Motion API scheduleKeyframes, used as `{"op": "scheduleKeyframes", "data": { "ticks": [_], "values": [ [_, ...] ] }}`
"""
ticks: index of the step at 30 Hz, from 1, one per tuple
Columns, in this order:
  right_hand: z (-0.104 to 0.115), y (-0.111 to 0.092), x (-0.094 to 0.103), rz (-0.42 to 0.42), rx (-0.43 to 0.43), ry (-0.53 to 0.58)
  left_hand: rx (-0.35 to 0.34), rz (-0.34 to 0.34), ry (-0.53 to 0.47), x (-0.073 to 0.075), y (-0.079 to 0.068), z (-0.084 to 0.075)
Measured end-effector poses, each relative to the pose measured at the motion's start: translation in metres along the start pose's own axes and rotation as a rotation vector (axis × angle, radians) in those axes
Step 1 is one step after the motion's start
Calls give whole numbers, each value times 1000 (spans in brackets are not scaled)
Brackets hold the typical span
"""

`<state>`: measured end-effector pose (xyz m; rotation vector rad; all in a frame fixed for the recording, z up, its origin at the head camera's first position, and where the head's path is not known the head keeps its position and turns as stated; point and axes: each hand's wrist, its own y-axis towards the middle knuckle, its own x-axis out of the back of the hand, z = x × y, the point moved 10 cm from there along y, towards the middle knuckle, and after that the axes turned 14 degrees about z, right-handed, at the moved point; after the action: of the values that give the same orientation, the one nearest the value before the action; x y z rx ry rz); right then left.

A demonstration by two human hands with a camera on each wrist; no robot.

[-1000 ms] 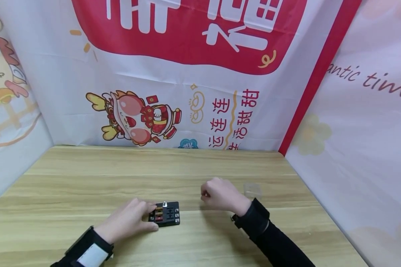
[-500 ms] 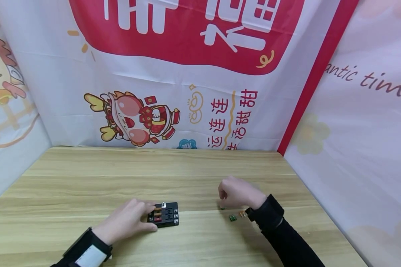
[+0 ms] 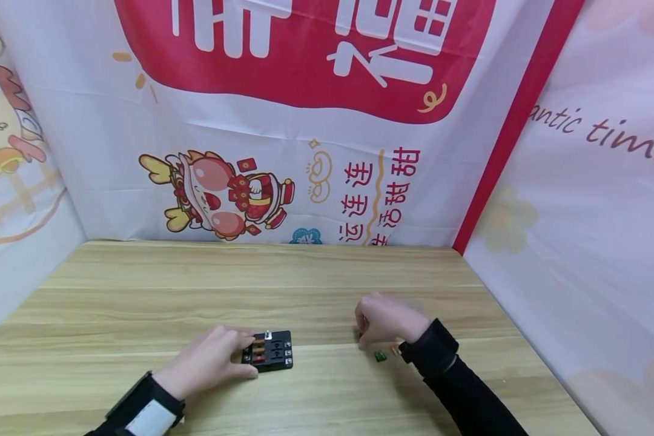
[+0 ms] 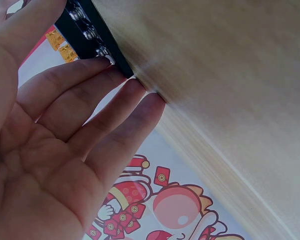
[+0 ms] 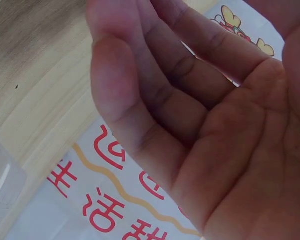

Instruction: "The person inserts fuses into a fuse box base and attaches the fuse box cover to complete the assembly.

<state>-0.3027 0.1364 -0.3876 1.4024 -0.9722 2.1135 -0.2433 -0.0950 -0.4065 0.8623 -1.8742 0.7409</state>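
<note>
Pinching block (image 3: 278, 351): left hand (image 3: 214, 360); right hand (image 3: 387, 320) curled, hold unclear; green piece (image 3: 380, 356) near, wristband (image 3: 432, 346) overlapping orange piece (image 3: 395, 350).

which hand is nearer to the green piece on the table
Right. The right hand is just beyond the green piece; the left hand is well off to its left, gripping the black block.

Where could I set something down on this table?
Bare wood lies between the black block and right hand, and along the back cloth. It's crowded around the right hand: green piece, orange bit, clear plastic.
</note>
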Motion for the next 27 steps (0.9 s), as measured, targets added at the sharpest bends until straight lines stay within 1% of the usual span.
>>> {"op": "scheduleKeyframes", "data": {
  "ticks": [7,11,16,27],
  "values": [
    [-4,3,-4,22,-39,29,1,2,-14,0,1,1],
    [-5,3,-6,26,-56,14,-8,2,-3,0,1,0],
    [-2,3,-7,7,-45,-17,-12,0,0,0,0,-1],
    [0,3,-5,-1,-33,-24,-22,-3,0,0,-1,-2]
  ]
}}
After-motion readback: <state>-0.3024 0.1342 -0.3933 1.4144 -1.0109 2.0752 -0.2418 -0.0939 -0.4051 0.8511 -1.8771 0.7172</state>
